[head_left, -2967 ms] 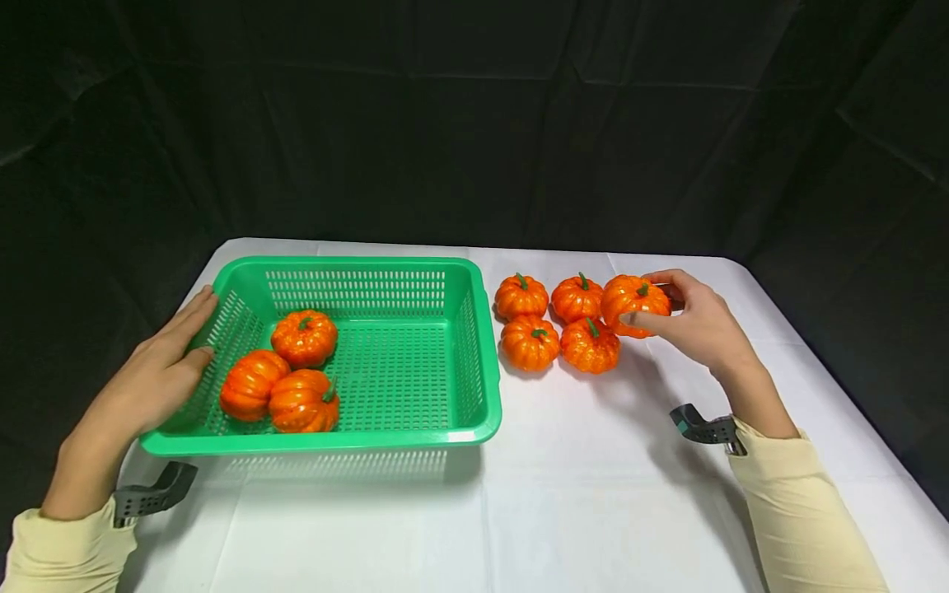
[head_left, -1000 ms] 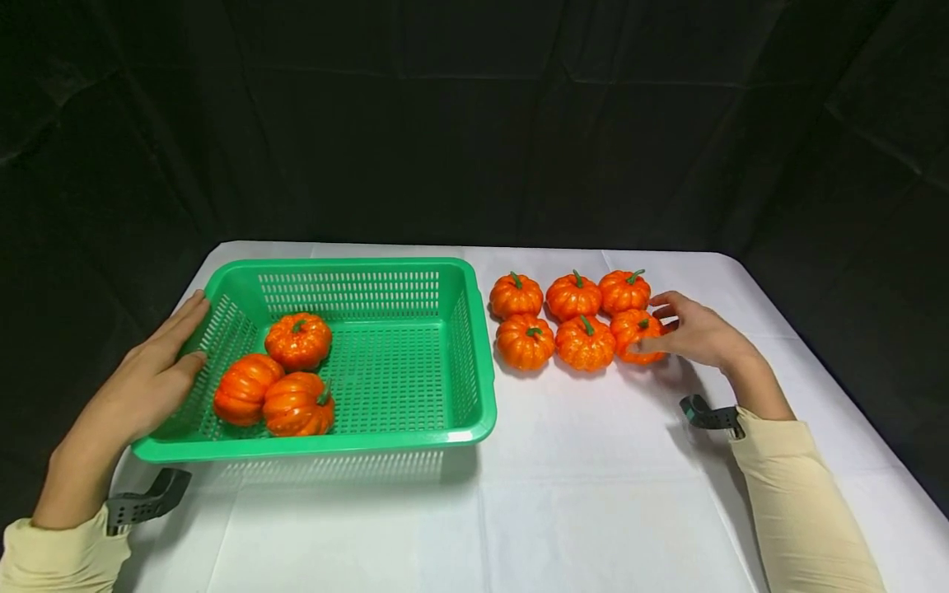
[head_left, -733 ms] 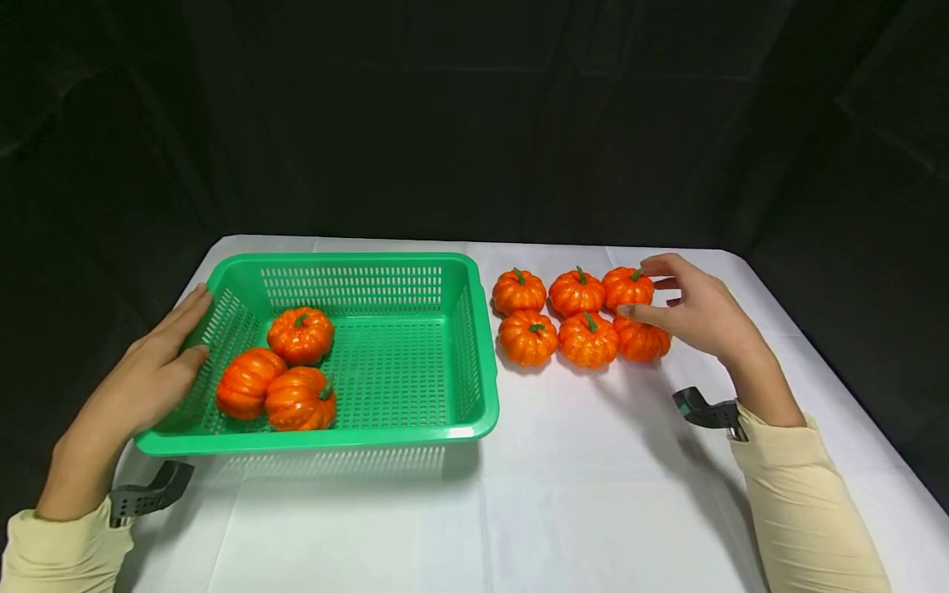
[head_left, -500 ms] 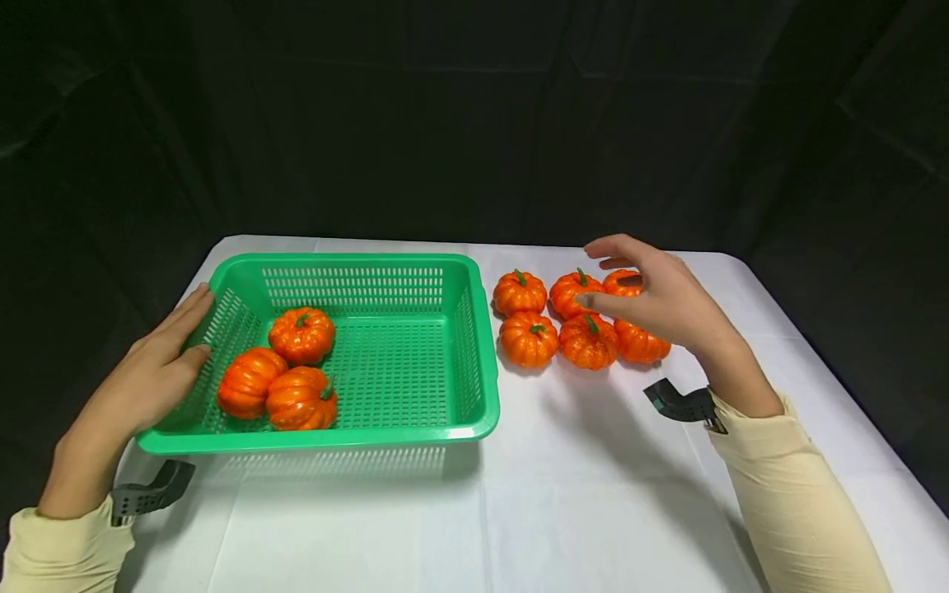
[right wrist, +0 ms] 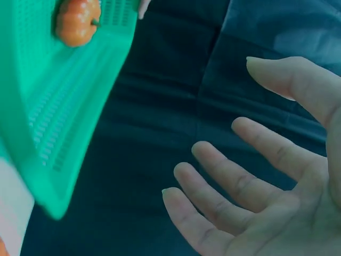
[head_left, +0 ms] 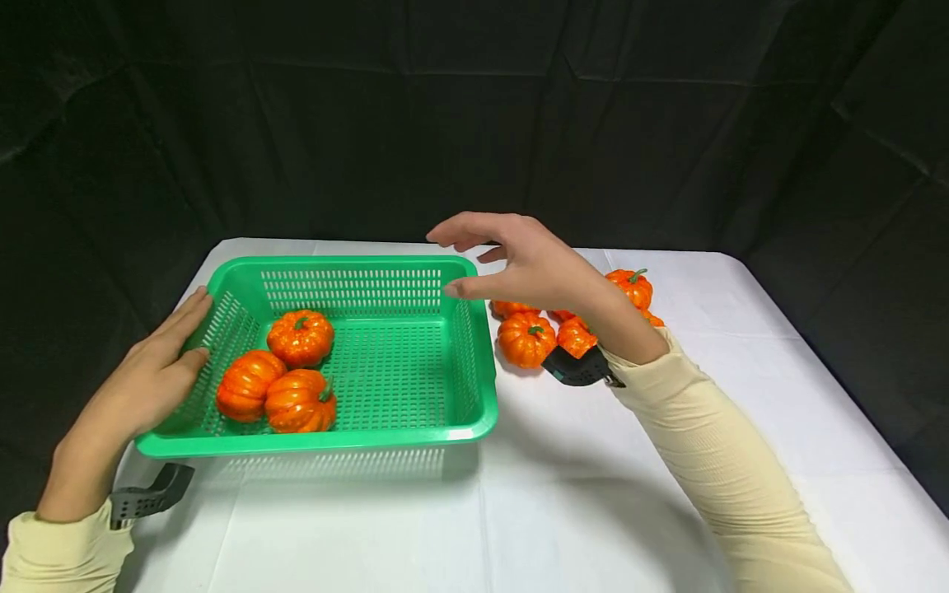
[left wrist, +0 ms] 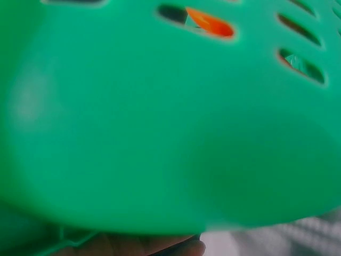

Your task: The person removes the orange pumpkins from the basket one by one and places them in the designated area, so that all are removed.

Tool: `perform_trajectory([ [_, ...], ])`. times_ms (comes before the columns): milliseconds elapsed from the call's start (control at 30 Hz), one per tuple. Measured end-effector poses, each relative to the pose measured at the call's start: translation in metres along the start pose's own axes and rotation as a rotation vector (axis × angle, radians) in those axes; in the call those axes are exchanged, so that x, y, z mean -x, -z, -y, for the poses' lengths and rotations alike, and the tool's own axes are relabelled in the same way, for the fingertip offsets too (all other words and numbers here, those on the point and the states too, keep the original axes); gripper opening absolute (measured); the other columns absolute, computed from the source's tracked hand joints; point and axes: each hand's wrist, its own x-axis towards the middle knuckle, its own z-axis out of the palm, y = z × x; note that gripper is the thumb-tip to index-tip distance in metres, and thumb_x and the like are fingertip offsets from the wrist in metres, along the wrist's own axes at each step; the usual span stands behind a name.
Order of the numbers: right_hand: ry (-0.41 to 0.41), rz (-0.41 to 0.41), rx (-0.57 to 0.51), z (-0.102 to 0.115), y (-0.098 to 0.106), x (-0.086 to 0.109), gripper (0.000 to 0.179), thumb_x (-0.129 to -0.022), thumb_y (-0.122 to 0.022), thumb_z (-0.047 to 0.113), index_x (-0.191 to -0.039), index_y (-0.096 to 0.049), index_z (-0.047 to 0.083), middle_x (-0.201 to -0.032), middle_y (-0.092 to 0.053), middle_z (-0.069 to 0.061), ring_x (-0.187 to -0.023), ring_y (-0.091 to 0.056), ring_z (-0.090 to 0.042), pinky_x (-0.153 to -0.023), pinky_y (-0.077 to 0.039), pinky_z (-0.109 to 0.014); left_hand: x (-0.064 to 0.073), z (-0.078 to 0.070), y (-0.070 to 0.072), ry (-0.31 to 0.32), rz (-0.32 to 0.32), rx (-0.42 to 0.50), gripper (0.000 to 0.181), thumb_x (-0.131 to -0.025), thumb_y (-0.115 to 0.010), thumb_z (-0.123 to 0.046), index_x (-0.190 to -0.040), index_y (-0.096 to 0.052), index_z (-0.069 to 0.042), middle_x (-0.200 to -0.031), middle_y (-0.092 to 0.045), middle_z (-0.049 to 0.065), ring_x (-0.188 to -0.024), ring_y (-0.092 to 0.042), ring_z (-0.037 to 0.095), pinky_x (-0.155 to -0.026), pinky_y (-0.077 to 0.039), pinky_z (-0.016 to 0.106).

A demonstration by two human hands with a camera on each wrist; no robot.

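Observation:
My left hand (head_left: 151, 375) lies with straight fingers along the left side of the green plastic basket (head_left: 319, 445). In the left wrist view the basket wall (left wrist: 133, 133) fills most of the picture, and part of the hand (left wrist: 128, 246) shows under its edge. My right hand (head_left: 530, 259) hangs over the basket's back right corner, fingers spread, nothing between them. The right wrist view shows its palm and spread fingers (right wrist: 240, 181). Three orange pumpkins sit in the basket's left half: one at the back (head_left: 300, 338), one at left (head_left: 250, 385) and one in front (head_left: 300, 401).
More small pumpkins stand right of the basket on the white cloth (head_left: 556, 511). A front one (head_left: 526, 340) and a back right one (head_left: 630, 288) show well; my right forearm and wrist camera (head_left: 574, 367) partly cover others. A black curtain (head_left: 474, 123) hangs behind the table.
My right hand set a pumpkin down at the right end of the group, let go, then rose and swept left to the basket's right side. My left hand has stayed at the basket.

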Motion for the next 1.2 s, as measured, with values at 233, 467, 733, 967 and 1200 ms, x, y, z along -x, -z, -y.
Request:
perform_trajectory([
  [233,0.041,0.124,-0.06,0.003,-0.022,-0.028,0.048,-0.092,-0.078,0.02,-0.139,-0.065,0.017,-0.132,-0.066,0.008,-0.119,-0.058,-0.012,-0.099,-0.051,-0.036,-0.002,-0.001,0.0,-0.01,0.001,0.002,0.062,-0.109,-0.037,-0.009,-0.165,-0.012,0.0,-0.171,-0.002,0.022,-0.154,-0.003,0.048,-0.118,-0.003,0.069],
  [467,0.095,0.259,-0.068,0.011,-0.052,-0.06,0.053,-0.091,-0.081,0.019,-0.141,-0.064,0.014,-0.137,-0.065,0.008,-0.118,-0.06,-0.012,-0.096,-0.05,-0.034,-0.002,0.002,0.001,-0.02,-0.004,-0.006,0.061,-0.109,-0.037,-0.008,-0.164,-0.013,0.002,-0.171,-0.002,0.023,-0.154,-0.003,0.048,-0.119,-0.002,0.068],
  [733,0.133,0.442,-0.028,0.016,-0.096,-0.091,0.056,-0.091,-0.079,0.015,-0.145,-0.062,0.013,-0.144,-0.06,0.006,-0.12,-0.058,-0.018,-0.095,-0.048,-0.028,-0.001,0.007,0.003,-0.024,-0.01,-0.011,0.061,-0.11,-0.038,-0.009,-0.165,-0.013,0.001,-0.171,-0.002,0.022,-0.154,-0.002,0.047,-0.118,0.0,0.069],
  [967,0.161,0.576,0.039,0.014,-0.133,-0.107,0.06,-0.091,-0.081,0.017,-0.148,-0.06,0.014,-0.147,-0.059,0.003,-0.129,-0.052,-0.013,-0.103,-0.042,-0.024,0.0,0.006,0.003,-0.015,-0.017,-0.018,0.061,-0.109,-0.039,-0.01,-0.165,-0.014,0.001,-0.171,-0.003,0.023,-0.154,-0.004,0.049,-0.118,-0.001,0.07],
  [1200,0.131,0.696,0.001,0.012,-0.152,-0.109,0.069,-0.091,-0.082,0.012,-0.153,-0.054,0.017,-0.151,-0.051,0.007,-0.129,-0.047,-0.008,-0.104,-0.04,-0.02,0.001,0.006,0.003,-0.024,-0.021,-0.026,0.061,-0.11,-0.039,-0.009,-0.164,-0.015,0.001,-0.171,-0.004,0.022,-0.154,-0.005,0.048,-0.119,-0.001,0.067],
])
